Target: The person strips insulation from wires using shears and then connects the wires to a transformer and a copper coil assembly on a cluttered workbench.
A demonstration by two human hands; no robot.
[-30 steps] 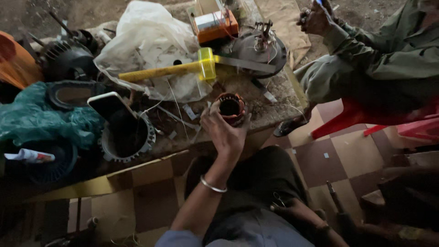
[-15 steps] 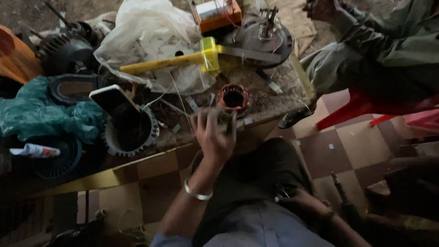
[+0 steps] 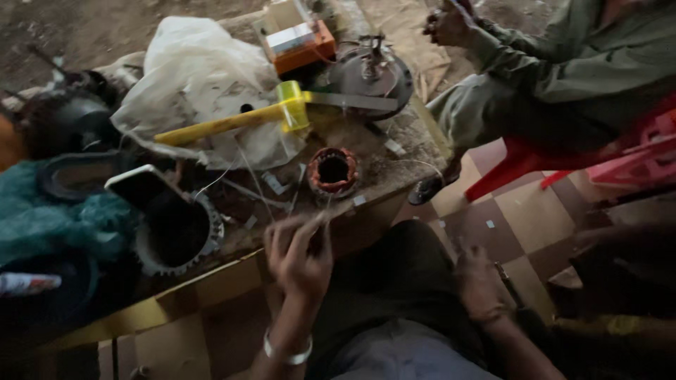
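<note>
A small motor stator (image 3: 332, 170) with reddish copper windings lies near the front edge of the cluttered wooden bench (image 3: 394, 176). My left hand (image 3: 299, 257) hovers just below it, at the bench edge. Its fingers pinch a thin pale wire (image 3: 325, 210) that runs up towards the stator. The hand is blurred. It wears a silver bangle (image 3: 287, 350) at the wrist. My right hand (image 3: 482, 285) rests low on my thigh. It is closed on a thin dark tool (image 3: 508, 283) that sticks out to the right.
On the bench lie a yellow-handled tool (image 3: 225, 125), a white plastic bag (image 3: 197, 77), an orange box (image 3: 303, 43), a round metal motor plate (image 3: 373, 77), a phone (image 3: 141, 186) over a toothed ring (image 3: 176, 243) and a teal cloth (image 3: 49, 218). Another person's hand (image 3: 447, 24) is raised at upper right; they sit on a red plastic chair (image 3: 521, 158).
My left hand has left the stator and drawn back towards me, down to the bench edge. The view has shifted slightly. My right hand stays low on my lap.
</note>
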